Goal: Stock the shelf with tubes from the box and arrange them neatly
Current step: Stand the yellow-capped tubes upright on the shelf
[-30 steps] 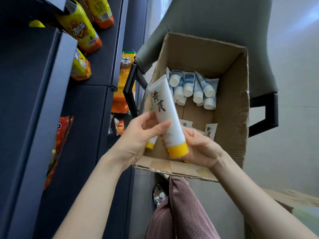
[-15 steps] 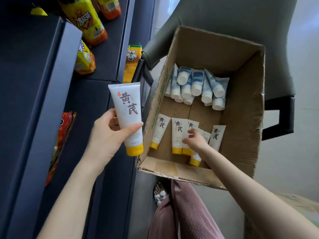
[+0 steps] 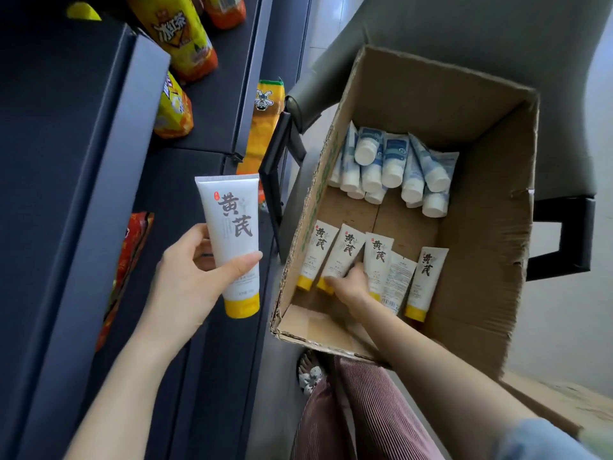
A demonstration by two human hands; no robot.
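Down the left of the frame, dark shelving (image 3: 126, 161) with at least three yellow drink bottles (image 3: 179, 38) at upper left, an orange snack bag (image 3: 265, 127) at its edge and a red packet (image 3: 129, 267) lower down. To the right, a grey chair (image 3: 464, 44) with black armrests, carrying an open cardboard box (image 3: 481, 260); pale wall behind, striped trousers (image 3: 365, 410) at bottom centre, another carton (image 3: 564, 403) at lower right. At centre left, over the shelving and outside the box, the held tube (image 3: 235, 240): white, flat crimped end up, yellow cap down, large dark characters and a small red seal on its face. Wrapped round its lower half, the left hand (image 3: 195, 277), thumb across the front, fingers behind. Inside the box, the right hand (image 3: 351, 283), thumb and fingers pinching the cap end of the second tube (image 3: 345, 250) from the left, lying askew. Along the near side of the box floor, five yellow-capped tubes (image 3: 426, 277) counting that one, one showing its printed back; six with the one outside. At the far side, a heap of blue-and-white tubes (image 3: 393, 161) with white caps, roughly ten, too piled for an exact count.
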